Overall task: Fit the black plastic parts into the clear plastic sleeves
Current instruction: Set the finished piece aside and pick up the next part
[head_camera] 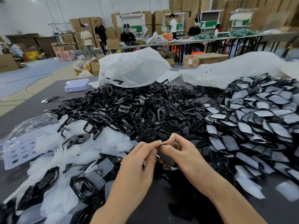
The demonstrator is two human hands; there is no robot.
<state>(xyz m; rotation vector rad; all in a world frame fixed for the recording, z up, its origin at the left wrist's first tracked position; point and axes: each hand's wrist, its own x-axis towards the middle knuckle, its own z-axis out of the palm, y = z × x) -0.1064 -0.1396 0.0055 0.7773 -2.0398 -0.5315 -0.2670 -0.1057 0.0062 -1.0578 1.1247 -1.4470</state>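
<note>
Your left hand [139, 160] and right hand [182, 152] are close together. Both pinch 1 black part [166, 156] between them. Its long side runs from up-left down toward your right wrist. I cannot tell if a sleeve is on it yet. The clear sleeves [106, 138] lie just to your left on the counter [53, 88]. At the back, 1 white bag [134, 67] spills loose black parts [129, 107].

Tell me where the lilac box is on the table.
In the head view, the lilac box sits at the far left corner of the table, just left of the white plastic bag and behind the pile of black frames.
</note>
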